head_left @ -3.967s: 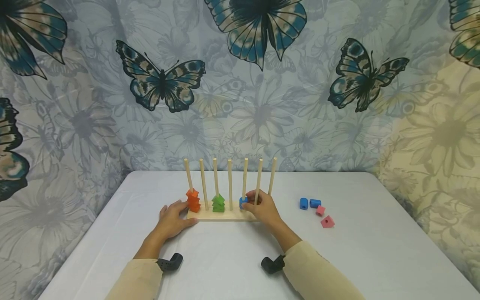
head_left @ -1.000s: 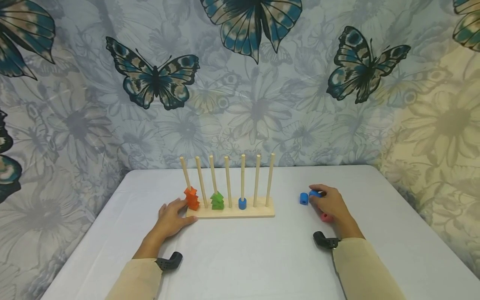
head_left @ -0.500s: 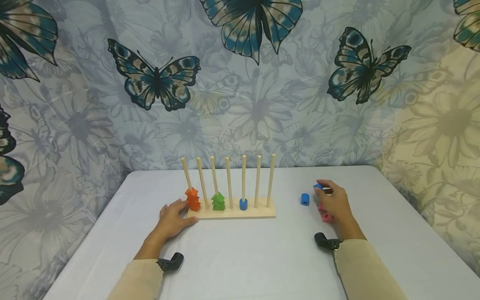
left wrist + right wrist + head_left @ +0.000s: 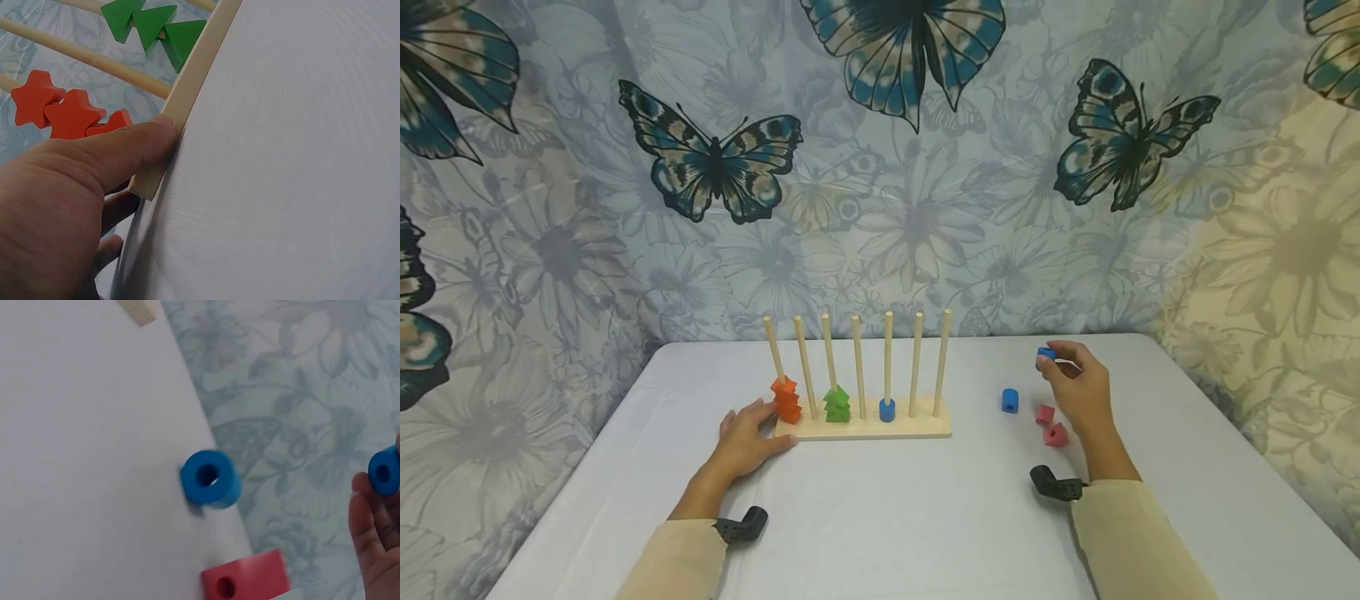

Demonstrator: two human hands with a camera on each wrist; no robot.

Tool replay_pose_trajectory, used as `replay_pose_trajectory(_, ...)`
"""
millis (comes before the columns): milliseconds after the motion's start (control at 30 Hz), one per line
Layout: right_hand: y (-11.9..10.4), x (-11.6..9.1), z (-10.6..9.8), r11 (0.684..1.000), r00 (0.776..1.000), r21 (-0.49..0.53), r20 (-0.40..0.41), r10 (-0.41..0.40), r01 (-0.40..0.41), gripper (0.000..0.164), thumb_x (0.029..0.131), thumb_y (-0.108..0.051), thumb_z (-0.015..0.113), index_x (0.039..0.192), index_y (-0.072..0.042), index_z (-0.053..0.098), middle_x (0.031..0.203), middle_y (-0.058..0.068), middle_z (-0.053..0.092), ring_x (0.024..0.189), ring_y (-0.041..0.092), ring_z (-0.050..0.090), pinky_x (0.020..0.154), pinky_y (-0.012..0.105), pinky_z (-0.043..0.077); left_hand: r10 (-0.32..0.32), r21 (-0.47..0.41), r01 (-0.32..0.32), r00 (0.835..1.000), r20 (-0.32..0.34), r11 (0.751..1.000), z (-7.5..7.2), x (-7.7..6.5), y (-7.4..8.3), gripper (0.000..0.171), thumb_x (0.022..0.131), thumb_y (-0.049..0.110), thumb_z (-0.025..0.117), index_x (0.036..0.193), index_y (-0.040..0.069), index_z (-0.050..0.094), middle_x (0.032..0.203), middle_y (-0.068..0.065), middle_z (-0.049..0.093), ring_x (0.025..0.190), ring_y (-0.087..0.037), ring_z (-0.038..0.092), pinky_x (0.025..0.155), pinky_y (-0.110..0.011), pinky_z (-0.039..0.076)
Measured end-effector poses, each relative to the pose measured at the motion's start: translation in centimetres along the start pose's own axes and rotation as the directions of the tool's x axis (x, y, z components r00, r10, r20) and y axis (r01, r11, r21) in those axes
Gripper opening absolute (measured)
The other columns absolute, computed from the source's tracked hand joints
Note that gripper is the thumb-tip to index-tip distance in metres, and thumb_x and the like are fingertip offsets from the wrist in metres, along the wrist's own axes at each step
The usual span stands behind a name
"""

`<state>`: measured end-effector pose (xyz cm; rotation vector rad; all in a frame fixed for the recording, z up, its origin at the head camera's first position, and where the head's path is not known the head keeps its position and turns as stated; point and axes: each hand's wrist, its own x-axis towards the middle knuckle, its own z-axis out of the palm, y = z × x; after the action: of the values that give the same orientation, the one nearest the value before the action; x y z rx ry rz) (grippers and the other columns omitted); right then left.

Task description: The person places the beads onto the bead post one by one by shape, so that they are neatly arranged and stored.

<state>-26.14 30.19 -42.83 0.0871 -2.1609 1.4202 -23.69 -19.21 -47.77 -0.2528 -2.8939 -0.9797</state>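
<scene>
My left hand [image 4: 747, 442] grips the left end of a wooden peg stand [image 4: 917, 429], thumb pressed on the base's front edge [image 4: 181, 94]. Orange star beads [image 4: 786, 402] are stacked on the leftmost peg, beside that hand. Green triangle beads [image 4: 837, 405] sit on the third peg, and one blue cylinder bead [image 4: 887, 410] sits at the foot of the fifth. At the right, my right hand [image 4: 1081, 385] pinches another blue cylinder bead [image 4: 382, 472] between thumb and fingers, raised above the table. Its hole shows in the right wrist view.
A loose blue cylinder bead [image 4: 1010, 401] lies right of the stand. Two pinkish-red beads, a smaller one [image 4: 1045, 415] and a pentagon one [image 4: 1056, 435], lie near the right forearm. The white table [image 4: 880, 517] ends at a butterfly-patterned backdrop [image 4: 917, 225].
My right hand left the blue bead on the fifth peg, went right and picked up another blue cylinder bead, now lifted up and away from the loose beads. My left hand stays on the stand.
</scene>
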Motion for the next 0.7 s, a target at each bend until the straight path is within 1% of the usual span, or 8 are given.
replay_pose_trajectory(167, -2.0, 0.3, -0.4, 0.998, 0.998, -0.021, -0.027, -0.053, 0.052, 0.040, 0.091, -0.022, 0.069, 0.122, 0.001, 0.062, 0.098, 0.009, 0.067, 0.085, 0.003, 0.062, 0.075, 0.012, 0.049, 0.002, 0.007, -0.001, 1.000, -0.002, 1.000, 0.0, 0.1, 0.0, 0.073, 0.077, 0.036, 0.080, 0.135, 0.000, 0.055, 0.139, -0.021, 0.049, 0.135, -0.040, 0.032, 0.110, -0.060, 0.001)
replay_pose_trajectory(233, -3.0, 0.4, -0.5, 0.998, 0.998, -0.009, -0.028, -0.063, 0.063, 0.039, 0.090, -0.023, 0.070, 0.120, 0.000, 0.065, 0.097, 0.005, 0.068, 0.086, 0.003, 0.063, 0.076, 0.012, 0.049, 0.002, 0.009, -0.002, 1.000, -0.002, 1.000, 0.0, 0.1, -0.1, 0.073, 0.077, 0.036, 0.080, 0.135, 0.000, 0.054, 0.139, -0.021, 0.049, 0.135, -0.041, 0.032, 0.109, -0.060, 0.001)
replay_pose_trajectory(300, -4.1, 0.4, -0.5, 0.995, 0.996, 0.052, -0.030, -0.079, 0.081, 0.035, 0.089, -0.019, 0.071, 0.117, 0.002, 0.066, 0.097, 0.002, 0.069, 0.087, 0.004, 0.064, 0.077, 0.014, 0.050, 0.002, 0.006, -0.002, 1.000, -0.002, 1.000, 0.0, 0.1, -0.1, 0.073, 0.077, 0.037, 0.080, 0.135, 0.000, 0.054, 0.139, -0.021, 0.049, 0.135, -0.041, 0.032, 0.109, -0.060, 0.001)
replay_pose_trajectory(400, -5.8, 0.2, -0.5, 0.976, 0.996, 0.197, -0.034, -0.087, 0.092, 0.030, 0.088, -0.008, 0.071, 0.114, 0.007, 0.066, 0.097, 0.000, 0.068, 0.088, 0.008, 0.065, 0.078, 0.016, 0.051, -0.006, -0.001, 0.006, 1.000, 0.001, 1.000, 0.0, 0.0, -0.2, 0.073, 0.078, 0.037, 0.080, 0.136, 0.000, 0.054, 0.139, -0.021, 0.049, 0.135, -0.040, 0.031, 0.110, -0.059, 0.000)
replay_pose_trajectory(500, -7.6, -0.3, -0.4, 0.938, 0.995, 0.332, -0.040, -0.087, 0.096, 0.029, 0.085, 0.002, 0.071, 0.112, 0.010, 0.064, 0.098, 0.003, 0.067, 0.089, 0.013, 0.065, 0.079, 0.018, 0.052, -0.011, -0.004, 0.011, 1.000, 0.001, 1.000, 0.0, -0.1, -0.2, 0.073, 0.078, 0.037, 0.079, 0.135, -0.001, 0.054, 0.139, -0.020, 0.049, 0.136, -0.040, 0.031, 0.110, -0.058, 0.000)
replay_pose_trajectory(600, -9.2, -0.8, -0.3, 0.913, 0.994, 0.392, -0.047, -0.103, 0.113, 0.027, 0.084, 0.006, 0.070, 0.110, 0.011, 0.064, 0.099, 0.006, 0.066, 0.088, 0.015, 0.064, 0.079, 0.019, 0.052, -0.007, -0.006, 0.007, 1.000, 0.001, 1.000, 0.0, -0.1, -0.2, 0.073, 0.078, 0.037, 0.079, 0.135, -0.001, 0.054, 0.138, -0.021, 0.049, 0.136, -0.040, 0.031, 0.110, -0.058, 0.000)
replay_pose_trajectory(667, -10.3, -1.0, -0.2, 0.889, 0.991, 0.438, -0.041, -0.130, 0.135, 0.027, 0.084, 0.008, 0.069, 0.110, 0.011, 0.064, 0.100, 0.008, 0.065, 0.090, 0.016, 0.064, 0.080, 0.020, 0.052, -0.007, -0.007, 0.007, 1.000, 0.001, 1.000, 0.0, -0.1, -0.2, 0.073, 0.079, 0.037, 0.079, 0.135, -0.001, 0.054, 0.138, -0.021, 0.049, 0.136, -0.040, 0.031, 0.110, -0.058, 0.000)
replay_pose_trajectory(700, -10.8, -1.0, -0.1, 0.879, 0.987, 0.451, -0.036, -0.156, 0.156, 0.026, 0.085, 0.008, 0.068, 0.111, 0.012, 0.063, 0.101, 0.009, 0.065, 0.090, 0.017, 0.064, 0.080, 0.021, 0.052, -0.008, -0.007, 0.008, 1.000, 0.000, 1.000, 0.0, -0.2, -0.2, 0.073, 0.079, 0.037, 0.079, 0.135, -0.001, 0.054, 0.138, -0.021, 0.049, 0.135, -0.040, 0.031, 0.110, -0.058, 0.000)
